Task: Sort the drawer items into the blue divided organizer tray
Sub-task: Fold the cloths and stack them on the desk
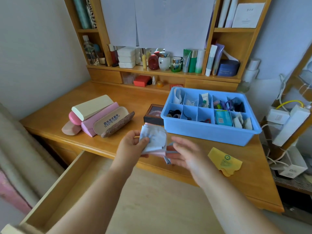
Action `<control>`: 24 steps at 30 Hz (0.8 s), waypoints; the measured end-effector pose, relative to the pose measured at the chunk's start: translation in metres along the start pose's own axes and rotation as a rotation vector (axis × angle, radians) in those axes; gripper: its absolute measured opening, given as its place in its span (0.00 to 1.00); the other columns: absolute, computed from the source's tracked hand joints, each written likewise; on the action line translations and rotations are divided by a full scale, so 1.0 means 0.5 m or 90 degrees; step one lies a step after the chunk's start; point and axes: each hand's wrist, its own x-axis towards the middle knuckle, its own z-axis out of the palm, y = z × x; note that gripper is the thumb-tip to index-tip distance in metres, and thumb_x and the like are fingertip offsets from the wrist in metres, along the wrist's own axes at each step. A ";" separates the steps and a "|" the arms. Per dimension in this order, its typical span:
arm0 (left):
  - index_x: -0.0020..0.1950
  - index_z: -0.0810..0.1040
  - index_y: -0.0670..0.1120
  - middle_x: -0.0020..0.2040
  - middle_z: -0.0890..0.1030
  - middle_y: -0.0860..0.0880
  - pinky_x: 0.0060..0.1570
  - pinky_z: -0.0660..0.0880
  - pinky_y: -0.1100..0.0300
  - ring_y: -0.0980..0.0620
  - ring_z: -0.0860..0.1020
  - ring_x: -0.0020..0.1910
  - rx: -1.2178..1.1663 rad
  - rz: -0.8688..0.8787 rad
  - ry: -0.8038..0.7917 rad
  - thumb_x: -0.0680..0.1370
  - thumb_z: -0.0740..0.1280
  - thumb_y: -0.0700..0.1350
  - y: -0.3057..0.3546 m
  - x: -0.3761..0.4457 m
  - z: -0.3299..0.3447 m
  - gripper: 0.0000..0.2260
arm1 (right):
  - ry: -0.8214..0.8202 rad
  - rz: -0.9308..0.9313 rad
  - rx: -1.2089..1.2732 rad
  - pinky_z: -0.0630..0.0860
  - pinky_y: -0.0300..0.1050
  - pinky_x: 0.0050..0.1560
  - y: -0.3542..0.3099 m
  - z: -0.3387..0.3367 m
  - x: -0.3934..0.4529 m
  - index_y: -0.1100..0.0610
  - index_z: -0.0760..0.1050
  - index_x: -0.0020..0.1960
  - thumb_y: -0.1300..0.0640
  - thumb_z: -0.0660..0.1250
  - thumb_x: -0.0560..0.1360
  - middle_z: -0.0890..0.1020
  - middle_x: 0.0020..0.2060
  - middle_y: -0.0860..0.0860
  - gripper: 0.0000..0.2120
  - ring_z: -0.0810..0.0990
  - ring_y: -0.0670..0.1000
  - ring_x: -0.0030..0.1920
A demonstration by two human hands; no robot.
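Observation:
My left hand (133, 146) pinches a small bundle of cleaning cloths (155, 139), white-blue on top with pink and grey layers under it, just above the desk's front edge. My right hand (184, 152) is beside the bundle, fingers on its grey lower edge. The blue divided organizer tray (207, 132) stands on the desk to the right, its compartments holding hair ties, a tube, packets and cords. The wooden drawer (74, 188) is pulled out at the lower left and looks bare inside.
Several glasses cases (101, 115) lie stacked on the desk's left. A small dark box (153, 115) sits against the tray's left side. A yellow cloth (224, 161) lies at the front right. Bottles and jars line the back shelf (152, 70).

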 end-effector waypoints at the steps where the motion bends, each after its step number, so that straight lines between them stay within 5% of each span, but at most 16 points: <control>1: 0.55 0.75 0.47 0.38 0.85 0.50 0.28 0.77 0.63 0.54 0.83 0.34 0.073 -0.011 0.009 0.78 0.67 0.44 -0.009 0.029 -0.006 0.06 | 0.043 -0.051 -0.112 0.80 0.43 0.47 -0.002 -0.014 0.008 0.47 0.74 0.54 0.58 0.62 0.79 0.83 0.49 0.49 0.08 0.84 0.45 0.43; 4: 0.61 0.71 0.53 0.48 0.80 0.53 0.33 0.75 0.62 0.55 0.78 0.42 0.409 -0.017 0.003 0.77 0.68 0.50 -0.046 0.092 -0.015 0.14 | 0.159 -0.164 -0.336 0.77 0.37 0.44 0.013 -0.072 0.010 0.42 0.76 0.52 0.55 0.65 0.77 0.82 0.45 0.42 0.08 0.80 0.40 0.44; 8: 0.71 0.65 0.49 0.65 0.71 0.48 0.60 0.71 0.54 0.47 0.70 0.63 0.674 0.125 0.109 0.73 0.72 0.52 -0.066 0.103 -0.014 0.29 | 0.317 -0.213 -0.502 0.72 0.35 0.36 0.025 -0.165 -0.020 0.42 0.77 0.46 0.55 0.68 0.75 0.80 0.38 0.39 0.07 0.77 0.40 0.39; 11: 0.60 0.76 0.46 0.56 0.76 0.46 0.54 0.71 0.54 0.45 0.74 0.55 0.593 0.401 0.133 0.72 0.73 0.44 -0.037 0.065 0.025 0.17 | 0.355 -0.215 -0.555 0.69 0.35 0.34 0.032 -0.219 -0.050 0.45 0.78 0.43 0.55 0.70 0.73 0.78 0.36 0.40 0.06 0.76 0.40 0.38; 14: 0.46 0.82 0.46 0.46 0.81 0.50 0.47 0.72 0.56 0.50 0.76 0.46 0.478 0.546 -0.061 0.73 0.72 0.41 -0.002 0.005 0.114 0.04 | 0.256 -0.167 -0.607 0.68 0.33 0.38 0.054 -0.245 -0.072 0.45 0.78 0.46 0.52 0.73 0.70 0.77 0.40 0.39 0.06 0.76 0.39 0.43; 18: 0.52 0.82 0.47 0.50 0.81 0.51 0.53 0.70 0.59 0.50 0.76 0.51 0.481 0.497 -0.239 0.73 0.71 0.45 -0.015 -0.040 0.235 0.09 | 0.188 -0.147 -0.699 0.71 0.37 0.51 0.094 -0.261 -0.070 0.50 0.78 0.54 0.50 0.74 0.69 0.76 0.51 0.41 0.15 0.74 0.43 0.53; 21: 0.59 0.79 0.49 0.57 0.77 0.51 0.55 0.69 0.61 0.51 0.73 0.57 0.539 0.405 -0.221 0.74 0.68 0.47 -0.041 -0.032 0.284 0.14 | 0.223 -0.222 -0.701 0.75 0.46 0.49 0.107 -0.261 -0.062 0.54 0.80 0.46 0.56 0.73 0.70 0.78 0.46 0.44 0.06 0.76 0.48 0.50; 24: 0.55 0.80 0.50 0.55 0.77 0.51 0.52 0.68 0.62 0.51 0.73 0.56 0.554 0.402 -0.237 0.74 0.68 0.45 -0.050 -0.025 0.302 0.11 | 0.233 -0.281 -0.680 0.76 0.49 0.43 0.108 -0.264 -0.056 0.55 0.78 0.39 0.60 0.70 0.71 0.78 0.40 0.45 0.03 0.77 0.48 0.43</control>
